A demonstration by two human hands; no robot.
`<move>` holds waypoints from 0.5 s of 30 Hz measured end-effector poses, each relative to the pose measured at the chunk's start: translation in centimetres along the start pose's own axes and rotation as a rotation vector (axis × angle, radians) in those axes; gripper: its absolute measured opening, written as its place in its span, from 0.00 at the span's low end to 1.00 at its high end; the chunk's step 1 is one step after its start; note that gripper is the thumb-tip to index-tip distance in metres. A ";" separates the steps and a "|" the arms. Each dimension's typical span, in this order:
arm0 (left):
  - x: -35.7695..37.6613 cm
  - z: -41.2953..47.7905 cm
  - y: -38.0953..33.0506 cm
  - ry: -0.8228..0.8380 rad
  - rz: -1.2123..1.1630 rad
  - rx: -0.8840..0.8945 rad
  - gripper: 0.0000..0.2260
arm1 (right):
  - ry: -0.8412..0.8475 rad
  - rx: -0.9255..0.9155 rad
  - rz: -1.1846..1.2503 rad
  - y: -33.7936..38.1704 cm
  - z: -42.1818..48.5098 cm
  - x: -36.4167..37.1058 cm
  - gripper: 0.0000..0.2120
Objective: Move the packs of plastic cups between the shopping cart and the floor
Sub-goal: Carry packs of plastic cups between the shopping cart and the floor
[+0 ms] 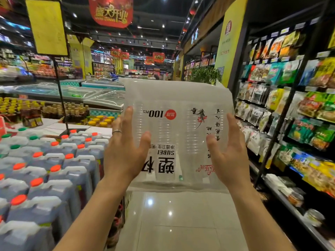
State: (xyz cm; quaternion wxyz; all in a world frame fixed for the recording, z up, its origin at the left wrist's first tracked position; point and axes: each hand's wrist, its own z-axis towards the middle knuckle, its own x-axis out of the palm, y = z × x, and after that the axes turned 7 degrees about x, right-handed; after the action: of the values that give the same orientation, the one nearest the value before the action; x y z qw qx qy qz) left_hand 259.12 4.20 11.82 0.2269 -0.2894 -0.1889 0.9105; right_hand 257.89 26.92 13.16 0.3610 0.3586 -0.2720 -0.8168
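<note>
A clear pack of plastic cups (178,127) with upside-down black and red print and "100 PCS" is held up at chest height in the middle of the aisle. My left hand (125,151) presses on its left side with straight fingers, the thumb lying on the near face; a ring sits on one finger. My right hand (229,153) presses on the right side in the same way. I see the backs of both hands. The pack hangs above the glossy tiled floor (172,223). No shopping cart is in view.
Jugs with orange and green caps (45,178) are stacked closely at the left, with bottles and chest freezers (101,95) behind them. A shelf rack of snack bags (299,115) lines the right. A sign pole (60,96) stands at left. The aisle runs ahead.
</note>
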 end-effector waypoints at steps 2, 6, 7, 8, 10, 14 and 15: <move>1.8 1.2 0.1 0.001 0.003 -0.012 0.31 | -0.001 -0.007 -0.005 -1.2 1.6 0.8 0.31; 6.1 3.8 1.0 0.001 -0.015 0.000 0.30 | -0.015 -0.019 -0.028 -4.1 5.3 2.8 0.31; 7.4 4.7 1.5 0.000 -0.019 0.003 0.30 | -0.014 -0.016 -0.037 -4.9 6.4 3.4 0.31; 8.6 5.6 2.0 0.001 -0.020 0.005 0.30 | -0.014 -0.010 -0.046 -5.6 7.4 4.2 0.31; 11.3 7.6 3.2 0.008 -0.018 0.004 0.31 | -0.022 -0.007 -0.065 -7.1 9.8 5.8 0.31; 16.7 12.5 6.1 0.032 -0.042 0.007 0.32 | -0.042 0.012 -0.108 -9.3 15.3 9.7 0.31; 17.9 14.0 7.0 0.035 -0.052 0.009 0.32 | -0.045 0.015 -0.118 -9.6 16.8 10.8 0.31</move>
State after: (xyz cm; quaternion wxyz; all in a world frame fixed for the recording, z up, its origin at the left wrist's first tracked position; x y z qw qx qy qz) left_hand 235.38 4.87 11.22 0.2550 -0.2993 -0.1881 0.9000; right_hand 235.70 27.26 12.17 0.3032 0.3582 -0.2645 -0.8425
